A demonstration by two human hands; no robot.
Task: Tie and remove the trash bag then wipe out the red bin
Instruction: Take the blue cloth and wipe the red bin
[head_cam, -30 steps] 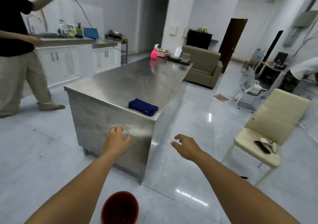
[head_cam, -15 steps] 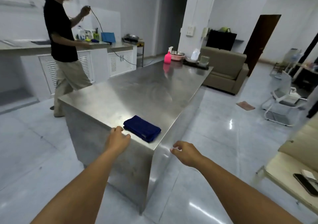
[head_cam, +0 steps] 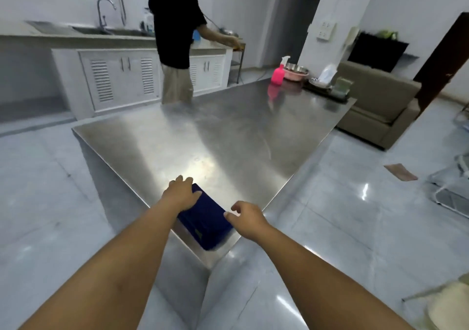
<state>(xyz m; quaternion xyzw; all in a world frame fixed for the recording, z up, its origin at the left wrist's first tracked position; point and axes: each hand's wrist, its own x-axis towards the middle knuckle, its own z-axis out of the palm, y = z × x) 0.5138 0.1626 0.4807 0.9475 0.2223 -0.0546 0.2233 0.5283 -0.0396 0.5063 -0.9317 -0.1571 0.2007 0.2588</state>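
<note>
A folded dark blue cloth [head_cam: 206, 221] lies on the near corner of the steel table [head_cam: 228, 136]. My left hand [head_cam: 180, 193] rests flat on the cloth's far left end, fingers spread over it. My right hand [head_cam: 247, 218] hovers at the cloth's right edge with fingers loosely curled, thumb touching or almost touching the fabric. Neither the red bin nor the trash bag is in view.
A pink spray bottle [head_cam: 278, 73], a metal bowl [head_cam: 295, 70] and a tray stand at the table's far end. A person in a black shirt [head_cam: 175, 25] stands by the counter with a sink [head_cam: 88, 30]. A sofa [head_cam: 375, 106] sits right; a chair [head_cam: 446, 307] is near right.
I have stepped up to the table, and the red bin has dropped out of view below. My left hand came down onto the blue cloth and my right hand reached its edge.
</note>
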